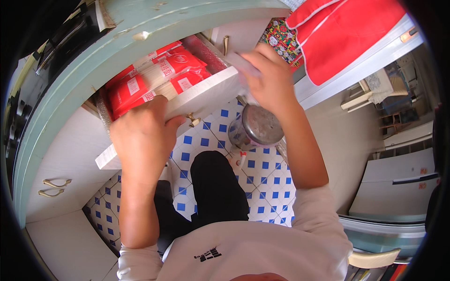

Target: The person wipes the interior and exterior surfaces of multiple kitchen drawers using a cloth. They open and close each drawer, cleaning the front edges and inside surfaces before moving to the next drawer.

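A white wooden drawer (207, 92) is pulled out below the counter, with red-and-clear packets of dried noodles (165, 68) lying in it. My left hand (140, 131) grips the top edge of its front panel, fingers over the rim and thumb on the outer face near a brass knob (193, 120). At the panel's right end, my right hand (270, 79) holds a pale greyish-lilac cloth (244, 65). Motion blurs the cloth, and whether it touches the panel I cannot tell.
A metal-lidded bin (263, 124) stands on the blue-and-white tiled floor (204, 142), by a small spray bottle (240, 159). A red apron (348, 35) hangs at upper right. The green counter edge (81, 80) curves above the drawer. Behind me is a drawer handle (374, 259).
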### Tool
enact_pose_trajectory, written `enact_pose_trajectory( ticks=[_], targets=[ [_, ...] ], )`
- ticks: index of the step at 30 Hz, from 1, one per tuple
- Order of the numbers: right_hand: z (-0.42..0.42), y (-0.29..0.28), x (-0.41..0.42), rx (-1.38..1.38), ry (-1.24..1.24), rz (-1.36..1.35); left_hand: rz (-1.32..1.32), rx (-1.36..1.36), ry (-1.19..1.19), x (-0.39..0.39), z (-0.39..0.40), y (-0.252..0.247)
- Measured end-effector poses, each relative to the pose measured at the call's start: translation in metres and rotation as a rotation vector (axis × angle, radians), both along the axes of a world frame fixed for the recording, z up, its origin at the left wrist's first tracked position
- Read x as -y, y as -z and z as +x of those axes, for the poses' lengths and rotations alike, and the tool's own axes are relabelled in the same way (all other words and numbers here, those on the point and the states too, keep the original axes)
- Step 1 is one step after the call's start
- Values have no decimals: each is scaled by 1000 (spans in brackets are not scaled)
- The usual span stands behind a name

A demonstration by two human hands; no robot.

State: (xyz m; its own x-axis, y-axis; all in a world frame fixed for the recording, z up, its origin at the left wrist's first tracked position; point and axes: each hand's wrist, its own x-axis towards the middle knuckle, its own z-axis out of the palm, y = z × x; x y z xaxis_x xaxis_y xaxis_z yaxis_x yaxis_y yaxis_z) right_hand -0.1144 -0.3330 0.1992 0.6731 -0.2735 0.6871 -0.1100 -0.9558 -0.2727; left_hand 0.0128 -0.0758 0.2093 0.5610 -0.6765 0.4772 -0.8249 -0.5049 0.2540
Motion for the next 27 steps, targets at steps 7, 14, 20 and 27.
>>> enact_pose_trajectory(
  ticks=[7, 14, 20, 27],
  targets=[
    [4, -12, 3, -44, 31, -100, 66, -13, -26, 4, -1, -1],
    [-65, 4, 15, 9, 71, 50, -30, 78, 41, 5, -3, 1],
    [-6, 4, 24, 161, 73, 22, -31, 115, 26, 3, -1, 1],
    [-14, 11, 16, 107, 129, 49, 95, 3, -82, 5, -3, -4]
  ],
)
